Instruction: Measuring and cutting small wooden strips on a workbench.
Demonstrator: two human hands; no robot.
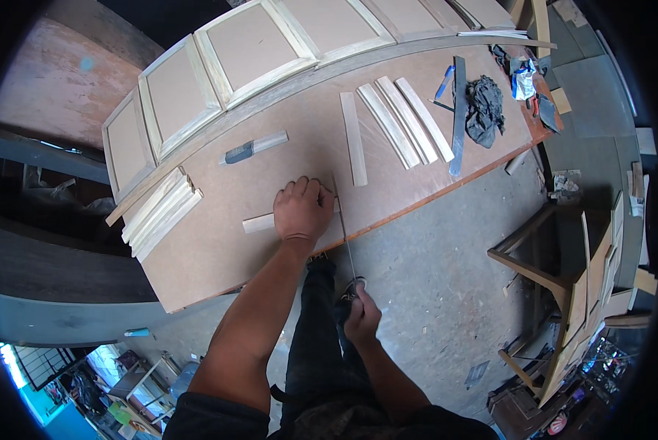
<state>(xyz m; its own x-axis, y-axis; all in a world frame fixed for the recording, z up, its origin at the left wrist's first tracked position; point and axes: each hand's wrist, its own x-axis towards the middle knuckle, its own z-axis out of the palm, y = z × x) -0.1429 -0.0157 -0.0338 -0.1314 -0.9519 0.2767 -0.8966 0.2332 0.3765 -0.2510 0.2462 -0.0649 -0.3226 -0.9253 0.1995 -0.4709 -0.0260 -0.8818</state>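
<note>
My left hand (301,209) is closed over a short, pale wooden strip (258,223), pressing it flat on the brown tabletop (197,253) near the front edge. The strip's left part shows, and a short end sticks out right of the hand. Below the table edge, my right hand (362,315) is closed around the lower end of a saw (348,248), its handle hidden in the fist. Seen edge-on as a thin dark line, the blade runs up past the strip's right end. Whether it touches the wood I cannot tell.
Pale strips (160,213) are stacked at the left; several more strips (390,125) lie right of centre. Beyond stand framed panels (255,51). A dark straight bar (458,117), blue pen (445,81) and crumpled black cloth (484,111) lie at the right. A wooden stand (538,275) is on the floor.
</note>
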